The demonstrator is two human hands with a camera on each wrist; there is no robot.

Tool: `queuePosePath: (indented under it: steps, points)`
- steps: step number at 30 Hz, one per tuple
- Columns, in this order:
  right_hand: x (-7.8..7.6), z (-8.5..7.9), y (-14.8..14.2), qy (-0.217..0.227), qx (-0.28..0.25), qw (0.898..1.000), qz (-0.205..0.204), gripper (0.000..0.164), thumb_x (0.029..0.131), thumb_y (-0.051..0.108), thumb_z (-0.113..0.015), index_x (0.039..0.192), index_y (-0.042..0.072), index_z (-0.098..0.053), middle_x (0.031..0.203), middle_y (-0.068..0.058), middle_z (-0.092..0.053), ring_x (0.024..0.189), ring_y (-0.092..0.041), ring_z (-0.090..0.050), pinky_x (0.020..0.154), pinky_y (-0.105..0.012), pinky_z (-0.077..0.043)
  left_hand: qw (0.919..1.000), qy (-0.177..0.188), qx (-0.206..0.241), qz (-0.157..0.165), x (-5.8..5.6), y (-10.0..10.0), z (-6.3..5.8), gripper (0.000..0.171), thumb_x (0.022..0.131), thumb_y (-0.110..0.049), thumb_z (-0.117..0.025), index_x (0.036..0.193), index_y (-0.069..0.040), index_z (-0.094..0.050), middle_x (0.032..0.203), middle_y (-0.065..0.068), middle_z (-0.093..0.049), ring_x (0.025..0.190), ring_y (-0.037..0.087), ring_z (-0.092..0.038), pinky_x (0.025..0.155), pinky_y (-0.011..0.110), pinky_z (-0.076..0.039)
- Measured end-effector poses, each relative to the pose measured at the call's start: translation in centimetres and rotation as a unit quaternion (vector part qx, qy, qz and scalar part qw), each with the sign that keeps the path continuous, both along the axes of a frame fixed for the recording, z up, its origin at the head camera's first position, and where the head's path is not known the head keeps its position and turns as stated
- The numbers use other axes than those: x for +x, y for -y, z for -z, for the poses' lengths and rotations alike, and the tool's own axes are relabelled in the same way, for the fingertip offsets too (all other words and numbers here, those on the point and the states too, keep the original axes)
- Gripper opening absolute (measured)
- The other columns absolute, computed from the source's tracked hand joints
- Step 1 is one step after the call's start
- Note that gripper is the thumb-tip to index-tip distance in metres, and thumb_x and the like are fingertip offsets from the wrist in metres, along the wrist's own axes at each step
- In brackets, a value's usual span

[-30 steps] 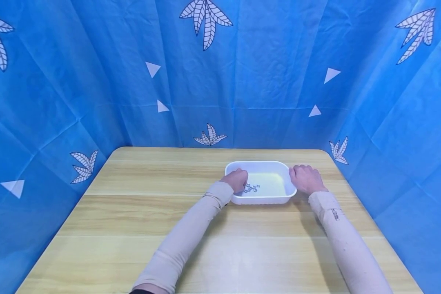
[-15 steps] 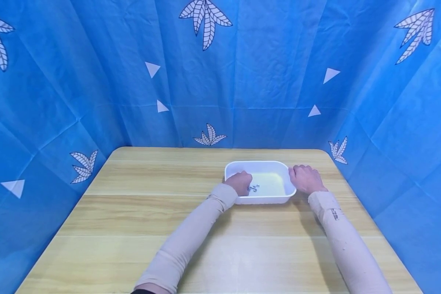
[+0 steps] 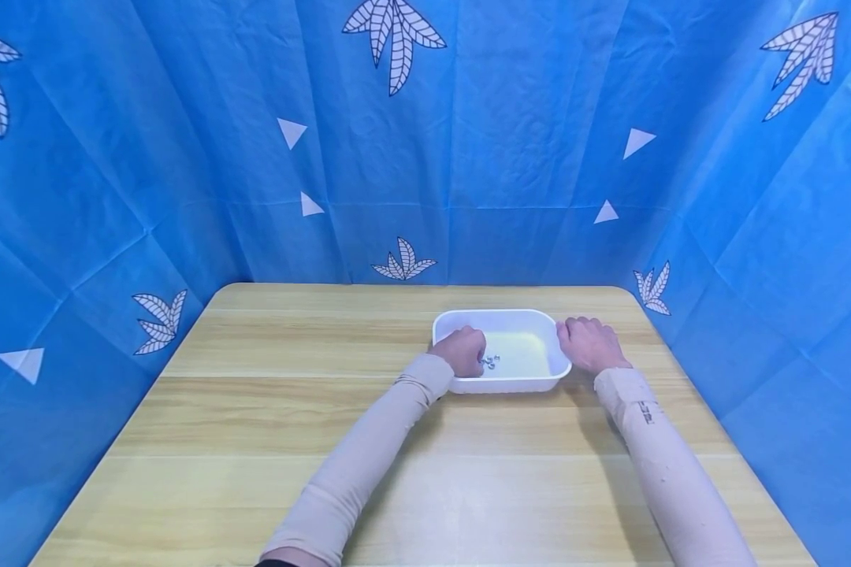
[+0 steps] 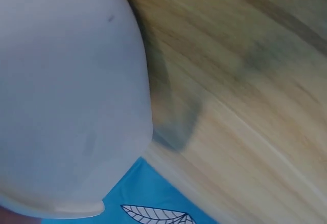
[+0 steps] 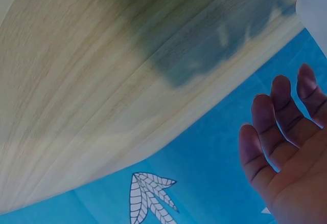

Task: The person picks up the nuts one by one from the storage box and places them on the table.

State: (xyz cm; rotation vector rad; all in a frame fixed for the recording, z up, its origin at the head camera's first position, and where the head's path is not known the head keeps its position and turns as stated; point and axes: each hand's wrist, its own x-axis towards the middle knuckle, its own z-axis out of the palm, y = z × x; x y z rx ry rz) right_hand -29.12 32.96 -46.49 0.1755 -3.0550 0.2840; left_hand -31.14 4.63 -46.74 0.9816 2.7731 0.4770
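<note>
In the head view a white plastic tray (image 3: 518, 385) stands near the table's back. My left hand (image 3: 461, 352) reaches over its left side, curled, knuckles up. Beside it several small silvery ring-like metal pieces (image 3: 492, 362) lie on the tray floor. My left fingertips are hidden, so whether they pinch a piece cannot be told. The left wrist view is mostly filled by the tray's outer wall (image 4: 76, 96). My right hand (image 3: 590, 345) is at the tray's right rim. In the right wrist view its fingers (image 5: 263, 114) are loosely bent, with no object against them; the thumb is out of sight.
The light wooden table (image 3: 291, 441) extends in front of the tray and to its left. Blue curtains (image 3: 525, 142) with white leaf and triangle prints hang behind the table and along both sides.
My left hand has shifted slightly right inside the tray, and fewer metal pieces show beside it than a second ago. The right hand and the tray keep their places.
</note>
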Motion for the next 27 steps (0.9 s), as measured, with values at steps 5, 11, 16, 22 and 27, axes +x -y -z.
queuePosePath:
  steps: [5, 11, 16, 22, 27]
  points:
    - [0.0, -0.1, 0.0, 0.001, -0.001, 1.000, 0.000, 0.059, 0.110, 0.036, -0.026, 0.125, -0.007, -0.063, 0.119, -0.030, -0.068, 0.110, -0.051, -0.063, 0.094, -0.067, -0.050, 0.9985, 0.030, 0.046, -0.009, -0.4, 0.2, -0.1, 0.010, 0.085, -0.014, -0.079, 0.094, -0.010, -0.080, 0.093, 0.000, -0.075, 0.087, 0.012, -0.064, 0.082, 0.024, -0.055]
    - [0.1, -0.4, 0.1, 0.007, -0.004, 1.000, 0.003, 0.058, 0.110, 0.036, -0.027, 0.127, -0.008, -0.062, 0.122, -0.031, -0.067, 0.113, -0.052, -0.062, 0.097, -0.067, -0.049, 0.9890, 0.064, 0.133, -0.003, -0.7, 0.7, -0.3, 0.021, 0.087, -0.009, -0.077, 0.107, -0.007, -0.081, 0.101, 0.004, -0.081, 0.095, 0.012, -0.070, 0.089, 0.023, -0.057]
    - [0.2, -0.4, 0.1, 0.012, -0.004, 1.000, 0.003, 0.057, 0.110, 0.035, -0.028, 0.128, -0.008, -0.061, 0.123, -0.031, -0.066, 0.114, -0.052, -0.061, 0.097, -0.067, -0.049, 0.9767, 0.100, 0.190, -0.013, -0.5, 1.1, -0.6, 0.021, 0.087, -0.006, -0.077, 0.107, -0.005, -0.081, 0.103, 0.006, -0.080, 0.094, 0.012, -0.071, 0.087, 0.022, -0.058]
    - [0.1, -0.2, 0.1, 0.003, -0.005, 1.000, 0.000, 0.056, 0.110, 0.035, -0.029, 0.124, -0.008, -0.063, 0.119, -0.031, -0.067, 0.110, -0.051, -0.063, 0.094, -0.067, -0.050, 0.9612, 0.123, 0.246, -0.023, -0.4, 1.5, -0.6, 0.020, 0.086, -0.005, -0.077, 0.106, -0.003, -0.080, 0.103, 0.008, -0.080, 0.090, 0.011, -0.071, 0.083, 0.020, -0.058]
    - [0.1, -0.1, 0.0, -0.006, -0.006, 1.000, -0.001, 0.056, 0.110, 0.034, -0.029, 0.121, -0.008, -0.064, 0.115, -0.031, -0.068, 0.108, -0.051, -0.064, 0.093, -0.067, -0.051, 0.9511, 0.133, 0.278, -0.025, -0.7, 1.6, -0.6, 0.019, 0.085, -0.005, -0.077, 0.104, -0.001, -0.080, 0.099, 0.009, -0.080, 0.084, 0.008, -0.069, 0.079, 0.018, -0.056]
